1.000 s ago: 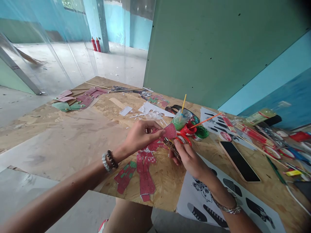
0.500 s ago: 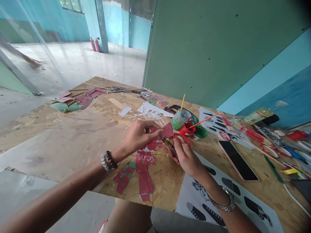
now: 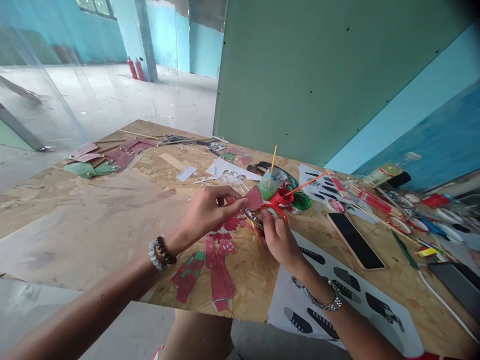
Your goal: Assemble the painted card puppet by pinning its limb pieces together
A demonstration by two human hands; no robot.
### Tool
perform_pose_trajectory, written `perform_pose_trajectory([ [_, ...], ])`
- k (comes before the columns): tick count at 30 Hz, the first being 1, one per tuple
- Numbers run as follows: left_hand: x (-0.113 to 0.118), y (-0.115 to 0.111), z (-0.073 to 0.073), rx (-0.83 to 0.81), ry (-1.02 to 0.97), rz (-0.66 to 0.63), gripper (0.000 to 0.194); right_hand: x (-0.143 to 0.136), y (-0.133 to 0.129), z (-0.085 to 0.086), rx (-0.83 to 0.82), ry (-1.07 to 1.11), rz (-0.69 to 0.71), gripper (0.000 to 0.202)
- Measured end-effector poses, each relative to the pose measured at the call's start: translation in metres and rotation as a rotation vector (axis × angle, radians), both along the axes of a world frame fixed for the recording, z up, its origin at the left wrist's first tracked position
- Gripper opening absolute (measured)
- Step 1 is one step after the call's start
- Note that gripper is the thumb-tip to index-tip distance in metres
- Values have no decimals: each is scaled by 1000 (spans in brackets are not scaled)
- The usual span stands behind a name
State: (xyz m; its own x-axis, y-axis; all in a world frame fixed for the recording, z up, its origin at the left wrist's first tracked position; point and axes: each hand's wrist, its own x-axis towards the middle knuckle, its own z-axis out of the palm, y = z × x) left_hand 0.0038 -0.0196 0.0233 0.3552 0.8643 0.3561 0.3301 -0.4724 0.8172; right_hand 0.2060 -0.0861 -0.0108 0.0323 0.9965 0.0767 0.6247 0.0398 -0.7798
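Observation:
My left hand (image 3: 210,210) pinches a small pink-red painted cut-out piece (image 3: 254,198) above the chipboard table (image 3: 93,220). My right hand (image 3: 277,240) grips a metal hole punch (image 3: 254,219) whose jaws meet the piece's lower edge. Beneath my hands lie red and green painted figure parts (image 3: 217,265). Just beyond them stand a red paint pot (image 3: 280,198) with an orange-handled brush, a green paint pot (image 3: 301,201), and a plastic cup (image 3: 270,184) holding a yellow-handled brush.
A phone (image 3: 354,240) lies face up to the right on the table. Printed sheets (image 3: 337,295) lie under my right forearm. Sticks, tape rolls and tools crowd the far right. Pink and green cut-outs (image 3: 101,160) sit at the far left. A green wall panel stands behind.
My hands, the piece and the punch keep the same grip; the camera has swung slightly right, so everything sits a little further left in view.

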Motion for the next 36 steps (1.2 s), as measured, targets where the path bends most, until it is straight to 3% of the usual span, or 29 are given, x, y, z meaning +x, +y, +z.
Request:
perform_pose_trajectory([
  [7, -3, 6, -3, -10, 16, 21, 26, 4, -2, 6, -145, 307, 123, 67],
  [11, -4, 5, -2, 21, 20, -43, 25, 10, -2, 11, -239, 360, 165, 66],
  [18, -2, 7, -9, -25, 79, -122, 11, 10, 0, 7, -125, 303, 129, 67],
  [36, 1, 6, -11, -181, 41, -78, 16, 6, -4, 6, 410, -408, 184, 38],
])
